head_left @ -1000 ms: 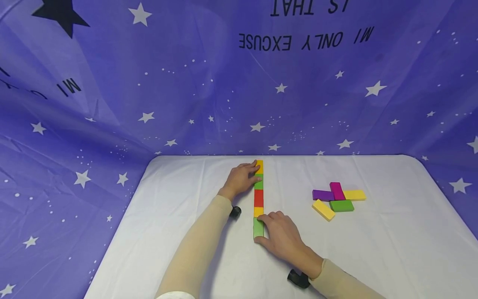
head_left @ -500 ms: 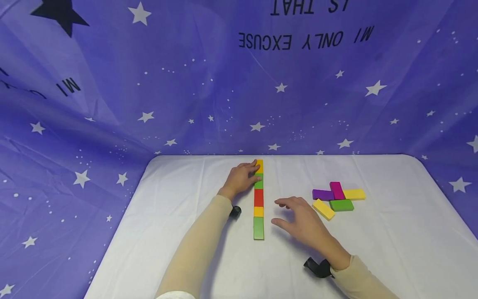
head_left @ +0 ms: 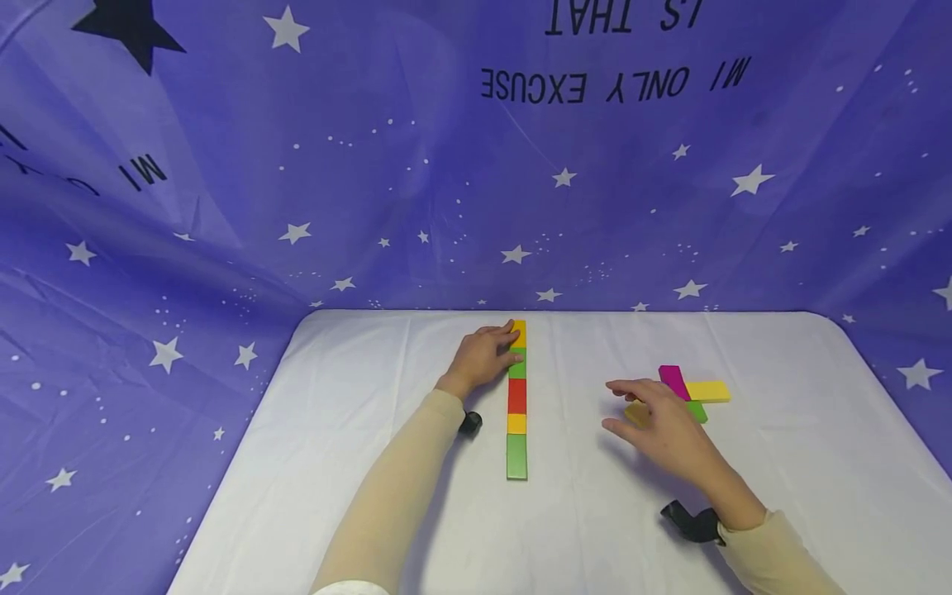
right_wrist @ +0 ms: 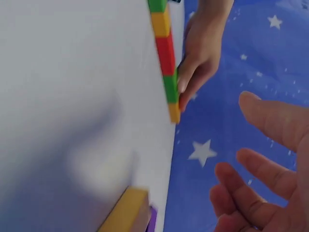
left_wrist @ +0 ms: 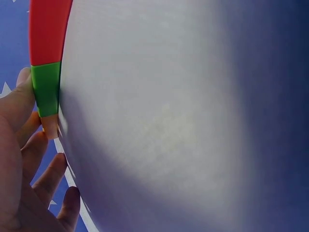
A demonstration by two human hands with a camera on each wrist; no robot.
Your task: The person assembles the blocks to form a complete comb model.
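A straight row of blocks runs across the table: orange-yellow (head_left: 521,333) at the far end, green (head_left: 520,368), red (head_left: 516,397), small orange (head_left: 516,424) and light green (head_left: 516,457) nearest. My left hand (head_left: 476,361) rests against the far end, its thumb touching the green block (left_wrist: 47,89) and fingertips at the orange-yellow one. Above a loose cluster on the right hovers my right hand (head_left: 669,430), fingers spread and holding nothing. Partly covered by it are a yellow block (head_left: 637,414) and a green block (head_left: 697,411). The purple block (right_wrist: 152,220) peeks out in the right wrist view.
Behind the hand lie a magenta block (head_left: 673,383) and another yellow block (head_left: 710,392). A white cloth covers the table (head_left: 372,347). A purple-blue curtain with stars (head_left: 416,165) stands behind its far edge and at the sides.
My right hand has let go of the light green block and moved right, over the loose cluster. My left hand has stayed at the far end of the row.
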